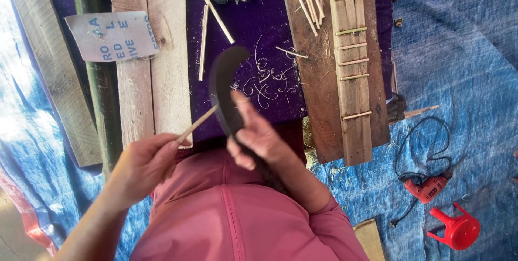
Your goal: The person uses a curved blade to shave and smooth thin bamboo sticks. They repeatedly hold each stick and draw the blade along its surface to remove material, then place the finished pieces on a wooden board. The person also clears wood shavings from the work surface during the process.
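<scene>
Blue tarp (pixel 464 50) floor; white rect. label (pixel 113 35) upper-left on plank. L hand (pixel 143 164) pinching stick (pixel 197 124), R hand (pixel 259 137) gripping curved blade (pixel 224 80).

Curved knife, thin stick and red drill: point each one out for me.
Curved knife (pixel 224 77), head view, on the broad dark blade.
Thin stick (pixel 197 124), head view, mid-shaft between left hand and blade.
Red drill (pixel 429 188), head view, on its red body.

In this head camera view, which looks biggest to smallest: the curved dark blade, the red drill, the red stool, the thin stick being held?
1. Curved dark blade, though it is nearest the camera.
2. Thin stick, long but very slim.
3. Red stool and red drill: too alike to rank.
</scene>
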